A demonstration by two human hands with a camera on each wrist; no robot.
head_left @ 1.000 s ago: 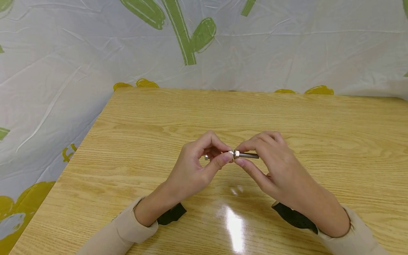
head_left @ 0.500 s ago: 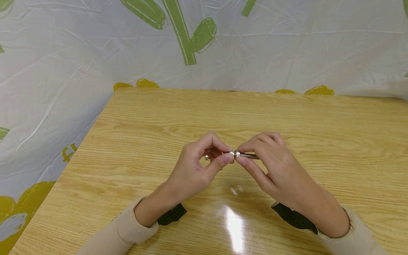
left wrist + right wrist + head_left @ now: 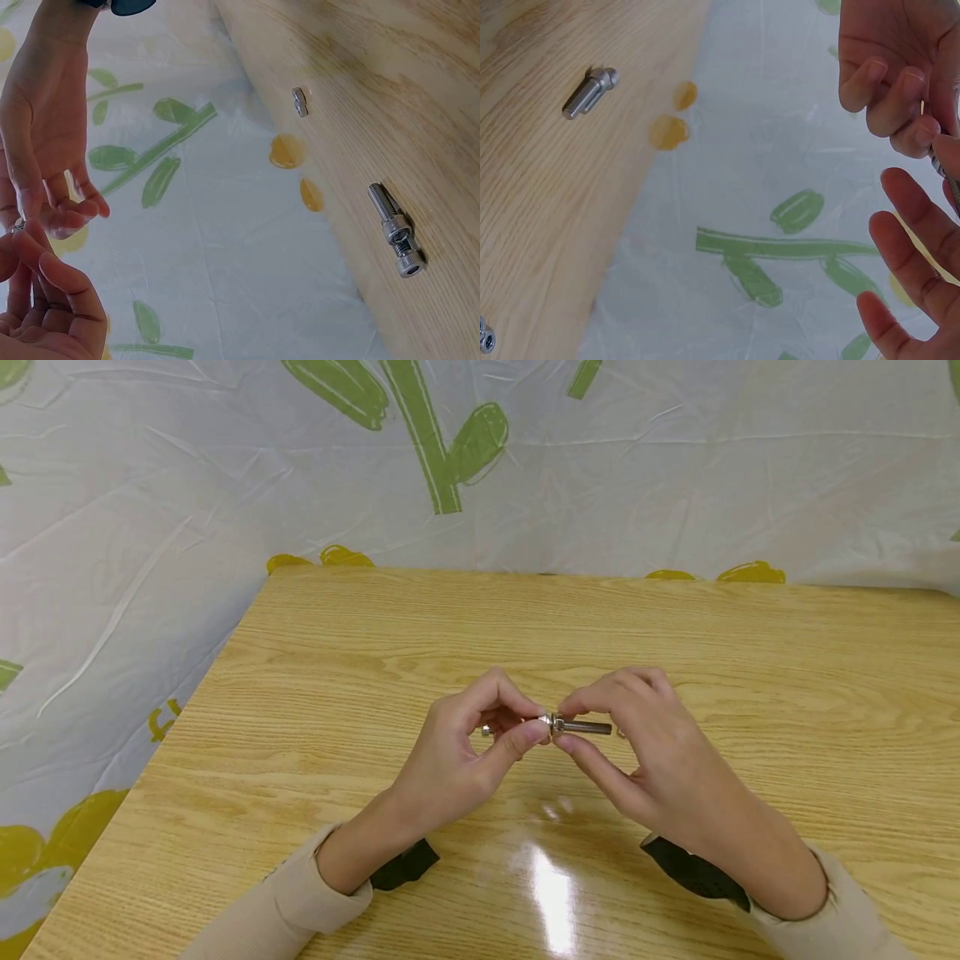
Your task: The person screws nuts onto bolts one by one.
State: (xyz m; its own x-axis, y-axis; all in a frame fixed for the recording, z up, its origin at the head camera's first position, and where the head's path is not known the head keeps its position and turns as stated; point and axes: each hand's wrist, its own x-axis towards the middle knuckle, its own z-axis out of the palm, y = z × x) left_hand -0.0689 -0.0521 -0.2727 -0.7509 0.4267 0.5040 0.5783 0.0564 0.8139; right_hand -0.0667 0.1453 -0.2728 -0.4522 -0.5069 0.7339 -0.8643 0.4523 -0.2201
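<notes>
In the head view my left hand [image 3: 457, 747] pinches one end of a silver bolt [image 3: 588, 727] between thumb and index finger. The threaded shank points right, roughly level. My right hand [image 3: 652, 752] has thumb and index fingertips on either side of a nut [image 3: 559, 724] on the shank, close to the left fingertips. The held end is mostly covered by the left fingers. In the right wrist view a bit of the bolt [image 3: 937, 163] shows between the hands; the right hand's other fingers spread loosely.
On the wooden table [image 3: 360, 635] lie two socket-head bolts [image 3: 394, 225], side by side in the left wrist view. Nuts [image 3: 300, 102] lie farther along the table. A white sheet with green and yellow plant prints [image 3: 600, 485] hangs behind. Dark straps [image 3: 405, 864] show at both wrists.
The right thumb and index finger have shifted slightly around the nut, which has turned a little. More shank shows than half a second ago. The left hand stays in place.
</notes>
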